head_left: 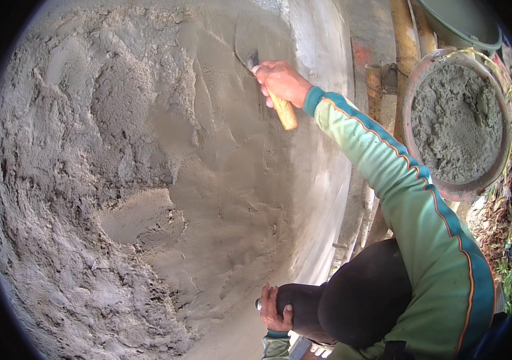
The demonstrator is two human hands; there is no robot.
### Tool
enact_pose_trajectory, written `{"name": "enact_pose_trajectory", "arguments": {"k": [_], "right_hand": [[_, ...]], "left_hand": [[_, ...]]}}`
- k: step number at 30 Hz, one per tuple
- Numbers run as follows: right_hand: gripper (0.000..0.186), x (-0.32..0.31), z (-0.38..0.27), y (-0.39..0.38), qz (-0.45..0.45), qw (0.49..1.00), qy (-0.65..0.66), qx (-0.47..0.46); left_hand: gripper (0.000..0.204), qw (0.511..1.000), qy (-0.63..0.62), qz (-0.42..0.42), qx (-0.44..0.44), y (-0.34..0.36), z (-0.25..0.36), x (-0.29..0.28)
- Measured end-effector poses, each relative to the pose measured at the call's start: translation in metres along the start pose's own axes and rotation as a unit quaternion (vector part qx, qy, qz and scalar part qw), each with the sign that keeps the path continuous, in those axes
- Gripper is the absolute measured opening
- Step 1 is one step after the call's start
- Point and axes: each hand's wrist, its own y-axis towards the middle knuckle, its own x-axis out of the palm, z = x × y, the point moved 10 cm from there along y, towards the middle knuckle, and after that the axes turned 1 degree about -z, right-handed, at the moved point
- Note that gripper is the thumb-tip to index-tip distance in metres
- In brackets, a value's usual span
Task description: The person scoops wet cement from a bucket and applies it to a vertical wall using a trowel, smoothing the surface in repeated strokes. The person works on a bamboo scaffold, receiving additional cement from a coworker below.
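Note:
My right hand [286,83] is closed round the yellow wooden handle of a trowel [284,112]. The trowel's thin blade lies nearly edge-on against grey mortar [232,120], which is smoothed under and below it. Farther left the mortar coat [82,180] is rough and lumpy. Low in the view, my left hand [277,309] has its fingers curled beside a dark, cloth-like shape [304,300]. A small silvery end shows at its fingers; what it belongs to is hidden.
A round tub [409,114] of wet grey mortar [457,120] stands at the right. Behind it is a greenish basin [469,27]. Bamboo poles [404,36] stand beside the pale wall strip [322,60]. Dry leaves [502,222] and grass [511,276] cover the ground.

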Motion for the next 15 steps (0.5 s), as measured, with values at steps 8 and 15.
{"name": "enact_pose_trajectory", "arguments": {"k": [8,15], "right_hand": [[0.032,-0.042,0.106,-0.036,0.081,0.984,0.14,0.071],[0.03,-0.032,0.147,-0.022,0.004,0.972,0.151,0.181]], "left_hand": [[0.062,1.0,-0.017,-0.003,0.016,0.009,-0.004,0.004],[0.062,1.0,-0.015,0.024,0.004,-0.014,-0.007,0.001]]}}
